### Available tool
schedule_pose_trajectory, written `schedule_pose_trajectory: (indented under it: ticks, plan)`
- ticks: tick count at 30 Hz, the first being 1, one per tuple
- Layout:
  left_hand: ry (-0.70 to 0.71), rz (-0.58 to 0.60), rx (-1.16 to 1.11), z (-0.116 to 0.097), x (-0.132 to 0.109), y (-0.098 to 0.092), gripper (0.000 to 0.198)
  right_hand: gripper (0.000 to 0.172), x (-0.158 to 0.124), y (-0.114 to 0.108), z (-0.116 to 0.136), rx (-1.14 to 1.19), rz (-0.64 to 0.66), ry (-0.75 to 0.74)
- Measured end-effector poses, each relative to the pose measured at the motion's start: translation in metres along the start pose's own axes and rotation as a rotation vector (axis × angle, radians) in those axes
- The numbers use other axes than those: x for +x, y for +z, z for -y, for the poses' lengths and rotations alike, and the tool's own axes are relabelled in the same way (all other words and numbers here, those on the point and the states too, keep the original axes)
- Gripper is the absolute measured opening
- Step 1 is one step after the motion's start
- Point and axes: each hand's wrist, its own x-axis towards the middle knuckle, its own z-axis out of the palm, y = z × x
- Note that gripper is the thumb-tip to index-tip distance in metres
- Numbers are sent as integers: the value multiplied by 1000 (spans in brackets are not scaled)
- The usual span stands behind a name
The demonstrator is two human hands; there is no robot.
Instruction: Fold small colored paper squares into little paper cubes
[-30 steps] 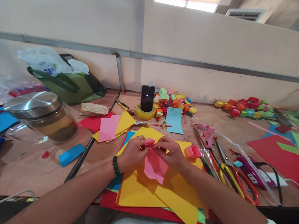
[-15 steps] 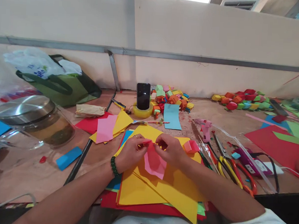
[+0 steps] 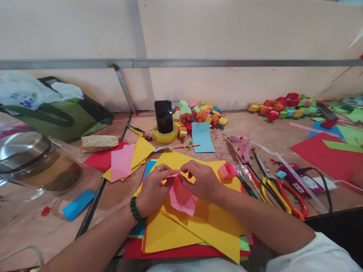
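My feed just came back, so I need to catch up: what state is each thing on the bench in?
pink paper, partly folded, pinched by both hands over the yellow sheets
left hand, shut on the pink paper's top edge
right hand, shut on the same edge
phone, upright in a tape roll, screen dark
glass jar, steel lid on
glue gun, lying on its side

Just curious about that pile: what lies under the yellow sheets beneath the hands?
A red sheet shows along the near edge of the yellow sheets, a blue sheet at the left, green scraps at the right. The rest of the stack is covered.
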Motion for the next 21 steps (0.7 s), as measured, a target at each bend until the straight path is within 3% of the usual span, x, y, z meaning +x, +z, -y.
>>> schedule_pose_trajectory:
  ticks: [8,15,21]
  plan:
    - [-32,67,69,-4,0,0,32,9,-1,-1,1,0,92,66]
    - [-94,174,63,-8,7,-9,23,9,4,-7,-5,226,176,203]
    - [-92,225,47,-15,8,-10,22,9,5,-7,0,576,80,185]
